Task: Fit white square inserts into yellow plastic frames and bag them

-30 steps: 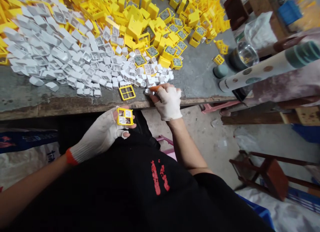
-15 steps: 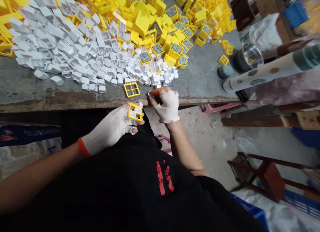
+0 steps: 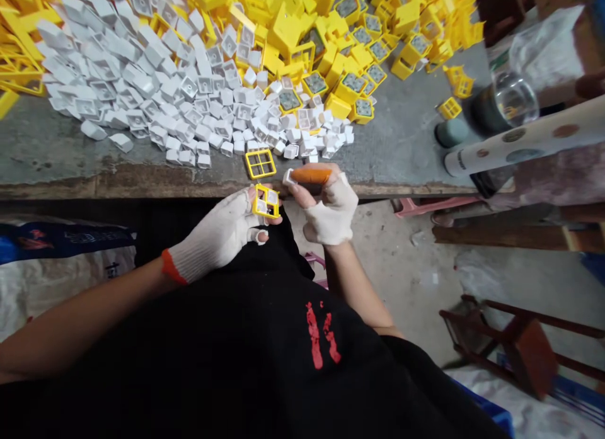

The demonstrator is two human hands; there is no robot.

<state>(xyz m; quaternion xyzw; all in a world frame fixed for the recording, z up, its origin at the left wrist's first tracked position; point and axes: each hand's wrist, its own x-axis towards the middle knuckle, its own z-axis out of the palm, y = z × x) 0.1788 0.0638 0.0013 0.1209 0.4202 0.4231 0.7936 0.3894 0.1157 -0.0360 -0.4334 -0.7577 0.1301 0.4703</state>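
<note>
My left hand [image 3: 222, 234], in a white fingerless glove with an orange cuff, holds a small yellow frame [image 3: 266, 201] with four openings. White pieces sit in some of its openings. To the right, my right hand [image 3: 331, 203], also gloved, pinches a small white piece [image 3: 288, 177] between thumb and a finger wrapped in orange. The white piece is just right of the held frame, not touching it. Another yellow frame [image 3: 260, 164] lies flat near the table's front edge, beside the heap of white pieces [image 3: 189, 89].
Yellow parts [image 3: 288, 29] are piled behind the white heap on the grey table [image 3: 397, 143]. A white patterned cylinder [image 3: 529, 140] and a clear cup [image 3: 515, 102] are at the right. A brown stool [image 3: 527, 351] stands on the floor, lower right.
The view has shifted, so the table things appear further right. My right hand has raised a white piece into clear sight near the held frame. In the frame, a white piece now shows at the upper right.
</note>
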